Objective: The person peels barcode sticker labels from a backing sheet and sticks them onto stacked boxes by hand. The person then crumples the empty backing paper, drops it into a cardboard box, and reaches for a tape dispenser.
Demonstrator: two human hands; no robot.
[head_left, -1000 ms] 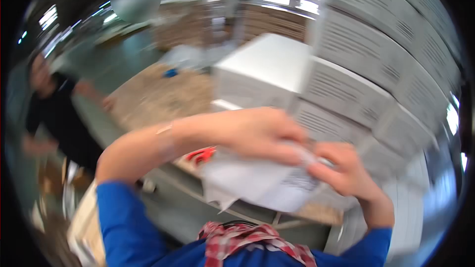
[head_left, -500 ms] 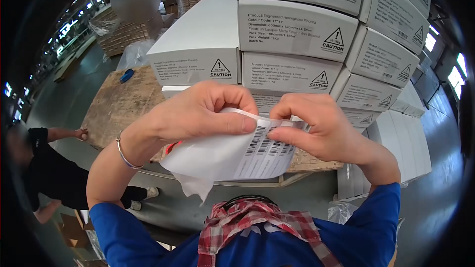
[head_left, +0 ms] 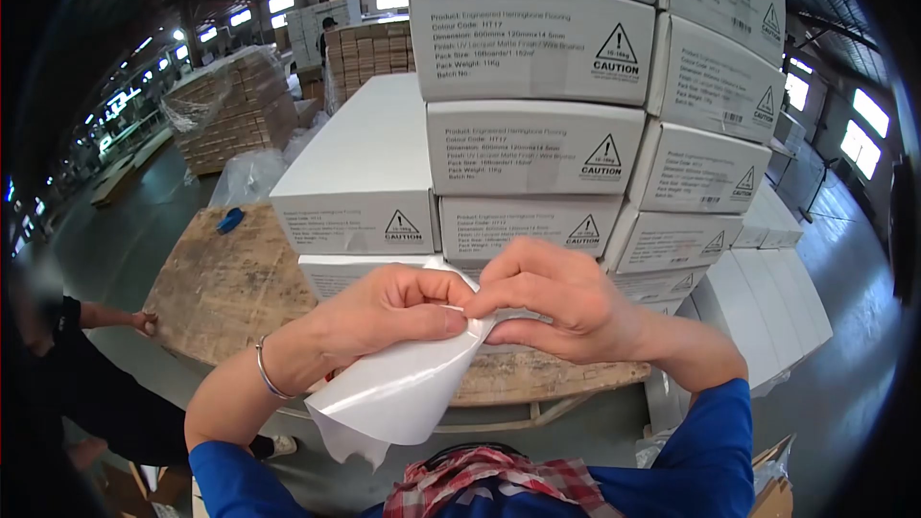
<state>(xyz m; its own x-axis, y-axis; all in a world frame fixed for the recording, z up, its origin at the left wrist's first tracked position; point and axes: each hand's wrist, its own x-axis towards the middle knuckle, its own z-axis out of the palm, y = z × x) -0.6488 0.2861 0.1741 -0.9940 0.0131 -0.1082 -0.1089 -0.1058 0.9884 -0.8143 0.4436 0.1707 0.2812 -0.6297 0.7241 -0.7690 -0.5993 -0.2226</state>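
A red and white checked cloth is nearest, by the person's chest. Past it, a shiny white sheet hangs bent from both hands, in front of the wooden surface. The left hand pinches its top edge, and the right hand pinches it just beside, fingers close together. Another person's hand touches the surface's left edge. White flooring boxes stand piled behind the hands. Farther back is a plastic-wrapped brown stack.
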